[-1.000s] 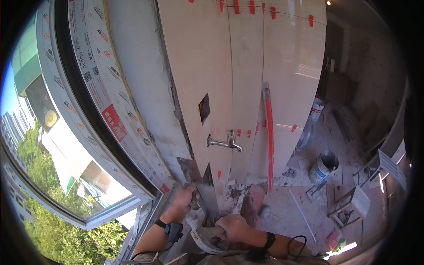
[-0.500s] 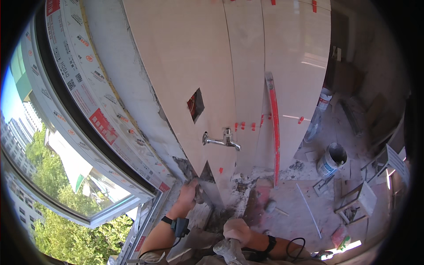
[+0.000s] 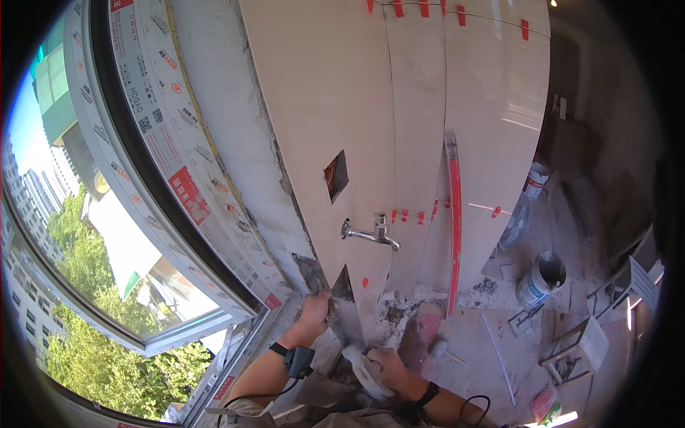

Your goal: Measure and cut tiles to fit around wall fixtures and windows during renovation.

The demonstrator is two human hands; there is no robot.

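Observation:
My left hand (image 3: 314, 314) is at the foot of the beige tiled wall (image 3: 321, 93), beside a dark triangular notch (image 3: 343, 284). Its fingers are curled in at the tile's lower edge; what they grip is hidden. Low in front of me, my right hand (image 3: 389, 365) is closed around a long, dusty grey-white object (image 3: 367, 372), its kind unclear. That object points up toward the grey lower part of the wall (image 3: 347, 321) near my left hand. Above both hands a chrome tap (image 3: 372, 234) sticks out of the wall, below a diamond-shaped cutout (image 3: 335, 176) with reddish wires.
A red level (image 3: 454, 228) leans against the wall, where red clips (image 3: 404, 215) sit in the tile joints. An open window (image 3: 164, 314) stands at left. Rightward are a bucket (image 3: 542, 278), a stool (image 3: 581, 349), a mallet (image 3: 442, 349) and a white strip (image 3: 498, 357) on the floor.
My right hand has moved up and forward, bringing the grey-white object from near my body toward the wall's foot. My left hand stays by the notch. The whole view has shifted slightly.

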